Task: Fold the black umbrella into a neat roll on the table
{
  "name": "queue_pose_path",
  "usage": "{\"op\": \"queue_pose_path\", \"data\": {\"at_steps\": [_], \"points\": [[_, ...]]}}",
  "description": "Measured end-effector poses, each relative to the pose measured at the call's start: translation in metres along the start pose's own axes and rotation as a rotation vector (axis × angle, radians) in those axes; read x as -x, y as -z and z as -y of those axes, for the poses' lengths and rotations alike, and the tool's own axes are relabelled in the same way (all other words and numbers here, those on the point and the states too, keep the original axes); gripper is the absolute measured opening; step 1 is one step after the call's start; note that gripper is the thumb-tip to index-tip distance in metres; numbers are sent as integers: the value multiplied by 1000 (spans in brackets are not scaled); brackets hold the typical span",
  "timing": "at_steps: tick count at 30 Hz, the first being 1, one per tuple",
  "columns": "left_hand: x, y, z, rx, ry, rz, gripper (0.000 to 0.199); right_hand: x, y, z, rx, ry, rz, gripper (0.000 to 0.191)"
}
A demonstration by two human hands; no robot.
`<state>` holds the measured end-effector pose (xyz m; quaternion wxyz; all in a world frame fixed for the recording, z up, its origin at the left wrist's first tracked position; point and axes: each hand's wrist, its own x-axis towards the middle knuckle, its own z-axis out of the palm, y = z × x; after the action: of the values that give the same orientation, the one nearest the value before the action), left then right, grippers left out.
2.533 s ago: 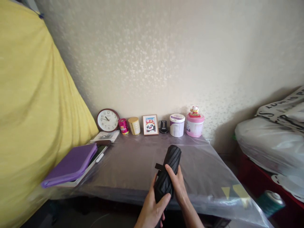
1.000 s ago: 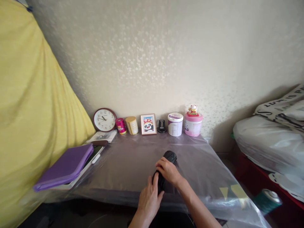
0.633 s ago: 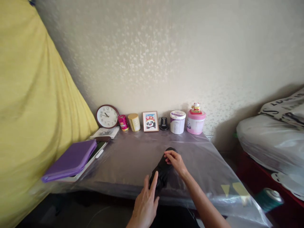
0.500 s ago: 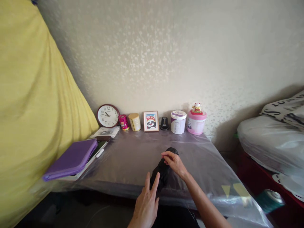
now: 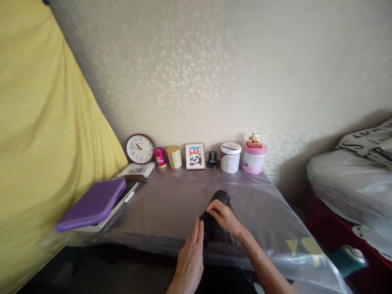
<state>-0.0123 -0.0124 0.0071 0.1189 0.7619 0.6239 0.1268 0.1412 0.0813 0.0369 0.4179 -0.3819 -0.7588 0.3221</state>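
Observation:
A black folded compact umbrella (image 5: 210, 228) with a ribbed fabric surface lies slantwise on the plastic-covered table (image 5: 159, 208), near its front edge. My right hand (image 5: 222, 216) rests across its upper part, fingers curled over it and hiding the middle. My left hand (image 5: 190, 257) stands just beside its lower end, fingers straight and together, holding nothing. Those fingertips are at or very near the umbrella's side.
Along the wall stand a round clock (image 5: 139, 148), tins, a framed panda picture (image 5: 195, 156) and a pink jar (image 5: 254, 160). A purple folder (image 5: 91, 211) lies at the table's left. Yellow cloth (image 5: 45, 122) hangs at left; white plastic bags (image 5: 346, 183) sit at right.
The umbrella, held up in both hands earlier, now lies on the table. My left hand has let go and moved to its side, while my right hand has settled across it.

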Motion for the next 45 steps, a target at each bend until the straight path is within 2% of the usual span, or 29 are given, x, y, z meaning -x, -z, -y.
{"op": "queue_pose_path", "data": {"at_steps": [3, 5, 9, 12, 14, 17, 20, 22, 24, 26, 28, 30, 33, 35, 38, 42, 45], "points": [[0, 0, 1, 20, -6, -1, 72, 21, 17, 0, -204, -144, -15, 15], [0, 2, 1, 30, 2, 7, 72, 36, 31, -4, -256, -227, -10, 17], [-1, 0, 2, 33, 19, 15, 71, 56, 58, -25, -158, -364, -126, 26], [-1, -2, 4, 40, 27, 6, 68, 61, 66, -47, -124, -407, -252, 30], [-2, -2, 6, 75, 43, -5, 67, 64, 66, -61, -121, -422, -308, 31], [-8, 4, 12, 265, 119, 13, 65, 68, 64, -76, -128, -450, -336, 33], [-15, 12, 23, 440, 231, 78, 58, 71, 64, -81, -134, -451, -344, 36], [-18, 17, 32, 460, 288, 101, 52, 71, 64, -81, -129, -447, -342, 37], [-18, 21, 41, 438, 327, 70, 51, 71, 65, -80, -118, -455, -331, 38], [-15, 24, 46, 380, 353, -16, 52, 70, 65, -78, -107, -465, -321, 39], [-12, 24, 48, 261, 314, -121, 51, 70, 65, -76, -101, -472, -318, 40], [-10, 23, 49, 107, 217, -170, 53, 70, 64, -77, -97, -472, -319, 40], [-15, 20, 53, -16, 111, -87, 74, 71, 64, -80, -90, -463, -316, 40], [-22, 19, 58, 5, 109, -32, 86, 71, 64, -81, -93, -458, -316, 40], [-31, 19, 63, 59, 117, -16, 90, 71, 64, -79, -92, -442, -320, 38], [-38, 31, 63, 167, 126, 7, 87, 70, 64, -77, -52, -439, -335, 36], [-36, 46, 64, 305, 139, 72, 77, 70, 64, -79, -47, -429, -325, 38]]}}
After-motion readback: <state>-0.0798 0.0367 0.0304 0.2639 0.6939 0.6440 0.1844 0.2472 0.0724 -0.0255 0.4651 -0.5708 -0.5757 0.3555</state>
